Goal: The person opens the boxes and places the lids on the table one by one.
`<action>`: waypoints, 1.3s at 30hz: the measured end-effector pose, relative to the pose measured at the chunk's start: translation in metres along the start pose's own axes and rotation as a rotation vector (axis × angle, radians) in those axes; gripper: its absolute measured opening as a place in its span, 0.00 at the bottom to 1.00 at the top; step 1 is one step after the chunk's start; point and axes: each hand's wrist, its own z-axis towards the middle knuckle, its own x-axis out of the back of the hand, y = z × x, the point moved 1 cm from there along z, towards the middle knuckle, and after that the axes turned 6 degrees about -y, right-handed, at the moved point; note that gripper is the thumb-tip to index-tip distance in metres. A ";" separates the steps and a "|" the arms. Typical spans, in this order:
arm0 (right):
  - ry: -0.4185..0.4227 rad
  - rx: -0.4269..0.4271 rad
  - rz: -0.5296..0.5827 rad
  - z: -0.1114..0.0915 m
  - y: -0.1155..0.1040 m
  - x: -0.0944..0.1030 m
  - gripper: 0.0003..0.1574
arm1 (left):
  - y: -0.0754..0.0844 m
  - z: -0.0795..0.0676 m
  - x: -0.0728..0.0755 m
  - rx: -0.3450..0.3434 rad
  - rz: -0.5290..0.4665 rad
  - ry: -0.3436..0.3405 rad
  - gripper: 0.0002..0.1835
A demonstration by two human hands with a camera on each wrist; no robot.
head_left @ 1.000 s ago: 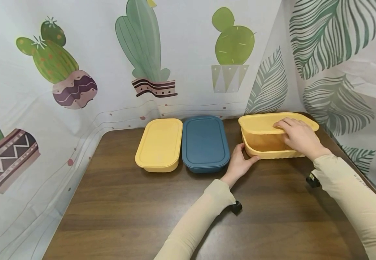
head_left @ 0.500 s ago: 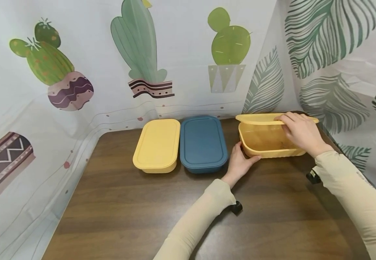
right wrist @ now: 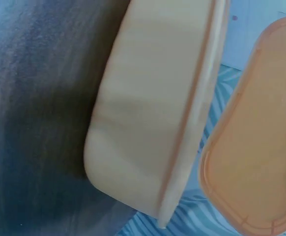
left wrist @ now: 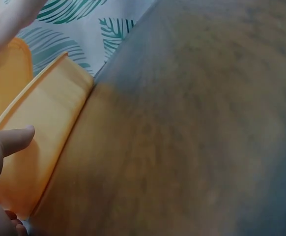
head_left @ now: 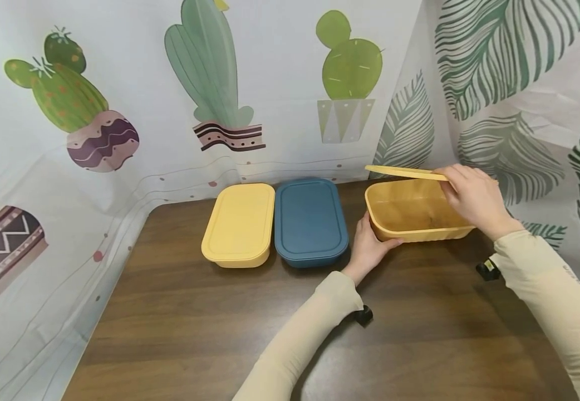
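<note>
At the table's back right stands a yellow food container (head_left: pixel 420 236), its top uncovered and its inner walls showing. My left hand (head_left: pixel 368 248) grips its near left corner; in the left wrist view the thumb (left wrist: pixel 17 139) lies against the front wall. Above the container, my right hand (head_left: pixel 477 197) holds the yellow lid (head_left: pixel 400 172) by its front edge. Seen nearly edge-on in the head view, the lid is tilted and apart from the rim. The right wrist view shows the lid's underside (right wrist: pixel 261 147); that hand's fingers are out of that frame.
A blue lidded container (head_left: pixel 311 220) stands just left of my left hand. Beside it is another yellow lidded container (head_left: pixel 240 223). Both sit near the back of the brown wooden table (head_left: pixel 210 323). A cloth printed with cacti and leaves (head_left: pixel 290 67) hangs behind.
My right hand has raised the lid off the container and tipped it back, so the inside shows more. The left hand keeps its grip on the corner. The view has shifted slightly right.
</note>
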 end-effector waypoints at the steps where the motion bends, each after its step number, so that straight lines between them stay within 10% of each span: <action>1: 0.005 -0.007 0.000 0.001 -0.001 0.002 0.13 | 0.000 0.000 0.000 0.001 0.001 0.002 0.60; 39: 0.246 -0.237 0.146 -0.018 -0.022 0.074 0.15 | 0.012 0.010 -0.016 0.083 0.231 0.074 0.53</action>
